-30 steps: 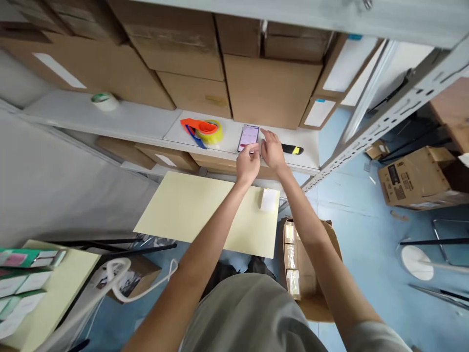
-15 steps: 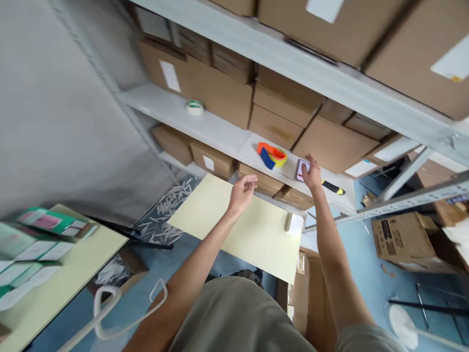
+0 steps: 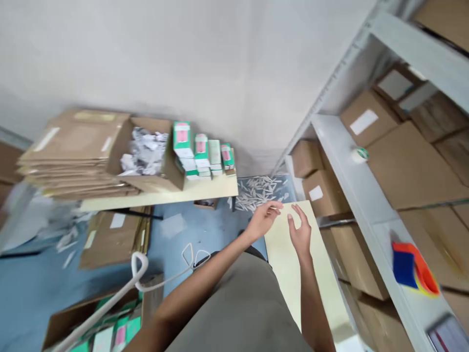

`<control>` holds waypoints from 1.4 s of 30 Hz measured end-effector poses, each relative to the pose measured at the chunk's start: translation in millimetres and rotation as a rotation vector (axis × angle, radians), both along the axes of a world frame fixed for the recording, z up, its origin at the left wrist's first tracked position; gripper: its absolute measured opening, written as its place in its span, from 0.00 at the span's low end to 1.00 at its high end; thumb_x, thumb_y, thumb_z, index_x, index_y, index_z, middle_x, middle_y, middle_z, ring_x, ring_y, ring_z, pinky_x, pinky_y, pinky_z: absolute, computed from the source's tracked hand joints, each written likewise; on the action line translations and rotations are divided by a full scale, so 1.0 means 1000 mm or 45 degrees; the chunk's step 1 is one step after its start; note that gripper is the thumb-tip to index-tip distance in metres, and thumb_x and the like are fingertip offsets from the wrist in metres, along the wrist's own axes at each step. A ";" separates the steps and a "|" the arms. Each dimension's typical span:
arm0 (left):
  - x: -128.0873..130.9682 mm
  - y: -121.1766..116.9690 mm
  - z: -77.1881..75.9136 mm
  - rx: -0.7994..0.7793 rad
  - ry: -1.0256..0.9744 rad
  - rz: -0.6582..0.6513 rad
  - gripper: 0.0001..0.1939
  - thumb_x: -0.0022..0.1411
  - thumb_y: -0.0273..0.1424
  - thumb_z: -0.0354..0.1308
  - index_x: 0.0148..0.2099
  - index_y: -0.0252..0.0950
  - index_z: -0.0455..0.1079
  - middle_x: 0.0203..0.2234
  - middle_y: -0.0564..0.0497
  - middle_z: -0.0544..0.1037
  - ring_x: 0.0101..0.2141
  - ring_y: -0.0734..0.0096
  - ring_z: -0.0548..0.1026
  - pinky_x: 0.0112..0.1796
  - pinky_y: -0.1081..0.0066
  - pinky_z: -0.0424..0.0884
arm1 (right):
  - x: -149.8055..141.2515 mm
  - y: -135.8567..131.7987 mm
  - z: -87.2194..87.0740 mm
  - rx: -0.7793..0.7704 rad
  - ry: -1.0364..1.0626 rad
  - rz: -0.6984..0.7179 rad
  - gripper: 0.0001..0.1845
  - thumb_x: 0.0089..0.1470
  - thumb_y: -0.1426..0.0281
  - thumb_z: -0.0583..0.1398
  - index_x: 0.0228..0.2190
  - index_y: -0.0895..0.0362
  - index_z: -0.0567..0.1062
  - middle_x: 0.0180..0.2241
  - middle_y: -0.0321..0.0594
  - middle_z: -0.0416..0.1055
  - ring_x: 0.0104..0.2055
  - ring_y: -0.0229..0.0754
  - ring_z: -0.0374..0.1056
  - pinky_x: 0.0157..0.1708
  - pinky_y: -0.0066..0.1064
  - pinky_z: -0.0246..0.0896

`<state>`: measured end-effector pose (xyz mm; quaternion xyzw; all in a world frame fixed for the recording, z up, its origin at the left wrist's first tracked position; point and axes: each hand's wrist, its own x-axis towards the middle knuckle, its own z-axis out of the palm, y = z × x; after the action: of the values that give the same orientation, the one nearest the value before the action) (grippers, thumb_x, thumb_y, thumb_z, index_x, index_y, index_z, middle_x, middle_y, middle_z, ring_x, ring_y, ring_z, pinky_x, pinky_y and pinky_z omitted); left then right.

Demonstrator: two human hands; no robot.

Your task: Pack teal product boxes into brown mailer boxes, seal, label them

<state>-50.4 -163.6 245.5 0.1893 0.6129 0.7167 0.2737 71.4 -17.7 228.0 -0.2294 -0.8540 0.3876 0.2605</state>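
Note:
My left hand hovers at the far left corner of the cream tabletop, its fingers loosely bent and apart, with nothing visible in it. Close by on its right, my right hand is raised over the same tabletop, thumb and fingers spread and empty. The shelf to the right carries a phone, an orange, blue and yellow band-like item and a roll of tape. Neither hand touches any of these.
Against the wall, a long table bears flattened cartons, an open box of crumpled paper and several green-and-white boxes. White scraps litter the floor. A carton of green boxes and a white curved tube are lower left.
The view has swung left from the shelves toward the wall table. My right hand has left the phone, which lies on the shelf, and is now beside my left hand.

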 end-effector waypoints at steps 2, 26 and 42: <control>-0.027 -0.036 -0.009 -0.042 -0.025 0.185 0.10 0.66 0.32 0.63 0.48 0.38 0.81 0.48 0.44 0.87 0.42 0.62 0.85 0.49 0.62 0.81 | -0.048 -0.016 -0.004 -0.089 -0.017 0.219 0.28 0.70 0.53 0.60 0.64 0.52 0.75 0.62 0.53 0.79 0.66 0.58 0.75 0.69 0.58 0.67; -0.183 -0.222 -0.098 -0.023 -0.380 1.142 0.27 0.55 0.41 0.72 0.56 0.39 0.75 0.61 0.37 0.79 0.50 0.53 0.84 0.52 0.53 0.81 | -0.414 -0.160 -0.007 0.044 -0.142 1.033 0.25 0.68 0.57 0.63 0.60 0.56 0.80 0.62 0.51 0.79 0.66 0.55 0.74 0.70 0.48 0.66; -0.288 -0.246 -0.085 0.332 -0.939 0.900 0.47 0.64 0.25 0.69 0.78 0.41 0.50 0.60 0.37 0.78 0.45 0.63 0.87 0.58 0.55 0.80 | -0.619 -0.292 0.029 0.736 -1.063 0.793 0.37 0.70 0.58 0.65 0.74 0.55 0.65 0.74 0.61 0.61 0.68 0.61 0.72 0.65 0.49 0.70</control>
<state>-338.2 -410.0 160.4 -0.2612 0.4081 0.8546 0.1868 -548.0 -309.7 256.8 -0.0210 -0.9822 0.0747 -0.1712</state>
